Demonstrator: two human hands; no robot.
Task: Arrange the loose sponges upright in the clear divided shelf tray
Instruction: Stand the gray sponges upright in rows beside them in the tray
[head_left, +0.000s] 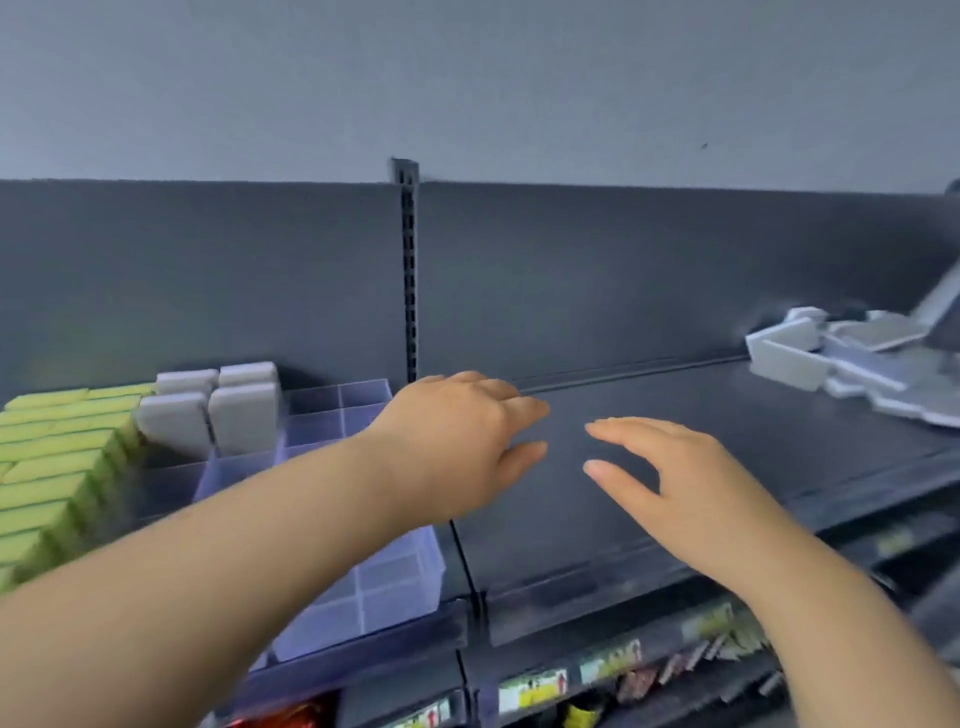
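The left hand (462, 431) and the right hand (675, 478) hang over the dark shelf (701, 525). Their fingers are straight and loose and hold nothing; the fingertips are near each other but apart. A wide stretch of shelf board runs from the hands to the loose grey sponges (831, 364), which lie in a heap at the far right. The clear divided tray (395, 577) stands at the left, partly under the left forearm. In its back compartments are standing grey sponges (218, 415), with green sponges (57, 457) beside them. The price labels (535, 691) on the front edge below are too blurred to read.
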